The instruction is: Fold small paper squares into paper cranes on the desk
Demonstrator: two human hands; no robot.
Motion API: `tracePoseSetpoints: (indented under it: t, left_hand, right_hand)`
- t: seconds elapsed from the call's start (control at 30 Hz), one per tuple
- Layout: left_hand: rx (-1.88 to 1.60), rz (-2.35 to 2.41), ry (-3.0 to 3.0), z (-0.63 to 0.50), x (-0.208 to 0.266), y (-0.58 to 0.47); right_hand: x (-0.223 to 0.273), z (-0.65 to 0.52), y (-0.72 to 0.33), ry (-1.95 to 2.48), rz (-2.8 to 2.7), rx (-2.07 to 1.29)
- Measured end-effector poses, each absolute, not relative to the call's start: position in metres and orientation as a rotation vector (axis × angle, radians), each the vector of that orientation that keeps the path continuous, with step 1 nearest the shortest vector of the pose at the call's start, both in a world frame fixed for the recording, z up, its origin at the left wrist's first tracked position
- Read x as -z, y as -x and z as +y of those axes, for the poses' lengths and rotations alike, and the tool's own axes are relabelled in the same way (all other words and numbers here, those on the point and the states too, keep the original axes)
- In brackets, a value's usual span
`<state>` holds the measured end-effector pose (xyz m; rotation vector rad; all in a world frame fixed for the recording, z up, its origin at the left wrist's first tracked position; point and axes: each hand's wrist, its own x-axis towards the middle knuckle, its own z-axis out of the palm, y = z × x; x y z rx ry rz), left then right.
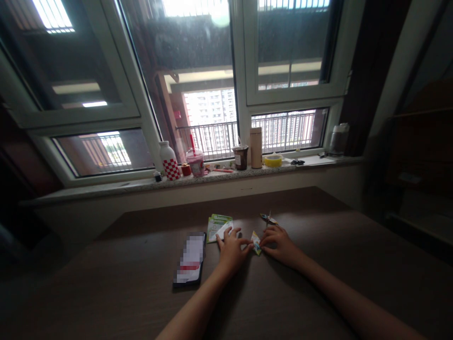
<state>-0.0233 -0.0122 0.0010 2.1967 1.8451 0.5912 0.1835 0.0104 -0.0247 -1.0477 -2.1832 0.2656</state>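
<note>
Between my two hands, just above or on the brown table (152, 264), is a small folded piece of printed paper (256, 242), white with yellow, green and blue. My left hand (234, 246) pinches its left edge with thumb and forefinger, the other fingers raised. On the right edge, my right hand (278, 243) closes its fingertips on the same paper. Beyond my right hand lies a folded paper shape (269, 219) with pointed ends. Green and white printed sheets (214, 226) lie behind my left hand, partly covered by it.
A phone (190, 259) with a blurred screen lies left of my left arm. Along the window sill stand a checkered bottle (170, 163), a pink drink cup (195, 163), a dark cup (241, 158), a tan cylinder (255, 148), yellow tape (273, 161) and black scissors (297, 162).
</note>
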Motion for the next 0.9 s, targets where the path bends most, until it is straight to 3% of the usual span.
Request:
tracePoseSetpoints:
  t: [0.9]
  left_hand:
    - [-0.64, 1.796, -2.228, -0.0127, 0.001, 0.024]
  right_hand:
    - [0.0299, 0.0078, -0.1764, 1.178, -2.099, -0.307]
